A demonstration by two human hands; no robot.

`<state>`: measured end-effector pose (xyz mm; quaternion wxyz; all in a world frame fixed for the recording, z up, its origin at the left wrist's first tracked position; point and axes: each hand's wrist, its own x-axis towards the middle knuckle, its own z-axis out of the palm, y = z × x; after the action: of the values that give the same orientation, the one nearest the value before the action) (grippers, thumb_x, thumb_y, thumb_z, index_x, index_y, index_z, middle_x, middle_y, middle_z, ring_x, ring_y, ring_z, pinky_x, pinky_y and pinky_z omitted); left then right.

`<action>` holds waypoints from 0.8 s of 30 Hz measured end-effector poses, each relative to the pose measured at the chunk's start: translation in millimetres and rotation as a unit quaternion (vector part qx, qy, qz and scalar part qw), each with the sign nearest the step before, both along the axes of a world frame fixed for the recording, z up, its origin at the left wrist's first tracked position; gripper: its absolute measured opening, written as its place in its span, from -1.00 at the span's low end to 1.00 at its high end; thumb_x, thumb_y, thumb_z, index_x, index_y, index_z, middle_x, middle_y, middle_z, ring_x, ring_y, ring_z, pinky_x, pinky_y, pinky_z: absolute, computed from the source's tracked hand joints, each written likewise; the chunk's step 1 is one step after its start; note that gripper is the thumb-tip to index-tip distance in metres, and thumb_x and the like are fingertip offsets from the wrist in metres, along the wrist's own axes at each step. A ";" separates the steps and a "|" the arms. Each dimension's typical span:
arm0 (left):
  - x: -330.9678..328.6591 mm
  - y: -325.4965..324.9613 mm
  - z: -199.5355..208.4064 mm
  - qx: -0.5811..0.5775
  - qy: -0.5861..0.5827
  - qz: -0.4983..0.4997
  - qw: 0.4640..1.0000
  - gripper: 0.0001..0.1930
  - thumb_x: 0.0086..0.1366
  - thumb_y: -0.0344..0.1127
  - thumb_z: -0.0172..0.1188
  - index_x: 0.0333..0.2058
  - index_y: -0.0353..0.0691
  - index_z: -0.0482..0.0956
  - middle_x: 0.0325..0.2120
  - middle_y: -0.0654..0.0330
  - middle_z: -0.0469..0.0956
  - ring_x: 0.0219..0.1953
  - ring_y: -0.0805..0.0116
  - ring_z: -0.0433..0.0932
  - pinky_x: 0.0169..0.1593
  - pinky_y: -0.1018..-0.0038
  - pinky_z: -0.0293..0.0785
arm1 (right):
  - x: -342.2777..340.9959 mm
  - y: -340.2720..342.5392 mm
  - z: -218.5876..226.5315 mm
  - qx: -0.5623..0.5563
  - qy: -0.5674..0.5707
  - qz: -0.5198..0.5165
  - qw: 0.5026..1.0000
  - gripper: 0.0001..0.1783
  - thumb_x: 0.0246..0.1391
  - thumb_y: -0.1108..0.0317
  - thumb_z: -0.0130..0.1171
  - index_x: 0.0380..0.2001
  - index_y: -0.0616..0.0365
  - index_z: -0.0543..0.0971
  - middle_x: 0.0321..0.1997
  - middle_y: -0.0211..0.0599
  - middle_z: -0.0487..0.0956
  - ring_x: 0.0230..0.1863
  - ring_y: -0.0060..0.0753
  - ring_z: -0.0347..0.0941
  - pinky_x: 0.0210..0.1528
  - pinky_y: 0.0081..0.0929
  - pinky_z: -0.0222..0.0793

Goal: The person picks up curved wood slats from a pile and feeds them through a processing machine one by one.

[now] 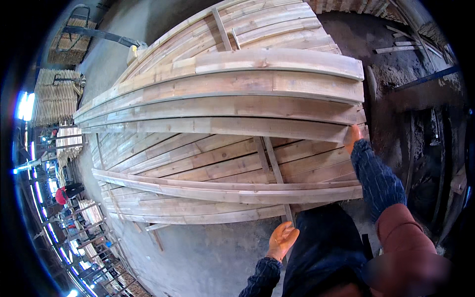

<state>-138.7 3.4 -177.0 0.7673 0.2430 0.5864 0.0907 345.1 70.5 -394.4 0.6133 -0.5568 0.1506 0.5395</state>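
My right hand (353,138), orange-coloured, is closed on the right end of a long wooden plank (277,129); its fingertips are partly hidden there. This plank is the nearest of several thick planks lying side by side across a big lumber stack (222,164). Below and to the left, my left hand (283,241) hangs in front of the stack's near edge, holding nothing, its fingers loosely bent and the thumb apart. Another long plank (227,194) lies along the near part of the stack. Thin wooden strips (273,161) run crosswise between the layers.
Concrete floor (193,242) borders the stack. More stacked lumber (55,96) stands at the far left, near a person in red (61,196). On the right are dark ground, loose wood pieces (401,48) and a metal beam (428,77).
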 end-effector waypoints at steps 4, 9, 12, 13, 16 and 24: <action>21.1 33.5 -2.4 -0.032 -0.009 0.080 0.996 -0.42 0.34 -0.48 0.40 0.31 -0.23 0.43 0.14 -0.10 0.53 0.18 0.17 0.55 0.29 0.29 0.53 | -61.4 11.5 59.2 -0.100 -0.001 0.007 0.995 -0.51 0.24 -0.04 0.29 0.07 0.06 0.64 0.10 -0.25 0.66 0.02 -0.16 0.60 0.23 -0.18 0.44; 54.3 103.1 -22.1 0.126 0.016 0.021 0.992 -0.45 0.38 -0.47 0.35 0.31 -0.14 0.45 0.15 -0.07 0.53 0.15 0.21 0.56 0.23 0.28 0.56 | -90.7 -45.5 44.1 -0.119 -0.093 0.104 0.983 -0.36 0.33 -0.16 0.16 0.20 0.15 0.56 0.16 -0.15 0.58 0.13 -0.05 0.52 0.25 -0.08 0.42; 76.2 168.5 -11.7 0.218 0.030 0.045 0.974 -0.37 0.38 -0.41 0.38 0.37 -0.11 0.37 0.16 -0.03 0.53 0.13 0.25 0.57 0.12 0.36 0.59 | -35.1 -15.5 25.6 -0.113 -0.053 0.016 0.992 -0.25 0.46 -0.14 -0.06 0.41 0.28 0.37 0.50 -0.05 0.36 0.46 -0.01 0.31 0.49 -0.13 0.17; 77.0 186.7 -13.7 0.245 0.029 0.039 0.968 -0.33 0.38 -0.33 0.39 0.40 -0.12 0.33 0.18 -0.02 0.52 0.16 0.23 0.55 0.17 0.31 0.55 | -18.3 3.4 36.2 -0.066 -0.080 0.028 0.994 -0.16 0.45 -0.17 -0.03 0.47 0.33 0.26 0.55 -0.02 0.31 0.54 -0.01 0.21 0.56 -0.18 0.08; 94.5 229.3 -2.3 0.236 0.023 0.061 0.970 -0.28 0.43 -0.17 0.33 0.45 -0.14 0.22 0.27 -0.02 0.47 0.26 0.10 0.50 0.34 0.17 0.39 | 8.8 49.9 42.3 0.036 -0.185 0.089 0.978 -0.41 0.43 0.05 0.09 0.37 0.11 0.34 0.37 -0.17 0.48 0.37 -0.11 0.39 0.43 -0.21 0.29; 110.5 333.0 -19.8 0.089 -0.045 0.231 0.968 0.05 0.32 0.26 0.37 0.53 -0.10 -0.02 0.55 0.01 -0.05 0.55 0.00 0.10 0.57 0.04 -0.07 | -17.5 64.7 23.1 -0.018 0.084 -0.040 0.996 -0.67 0.45 0.03 0.09 -0.01 0.03 0.59 -0.18 -0.35 0.64 -0.23 -0.32 0.59 -0.18 -0.22 0.58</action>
<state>-28.2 336.4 -196.8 0.7263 0.1640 0.5811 0.3285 327.6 135.3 -371.3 0.6097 -0.5140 0.2329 0.5567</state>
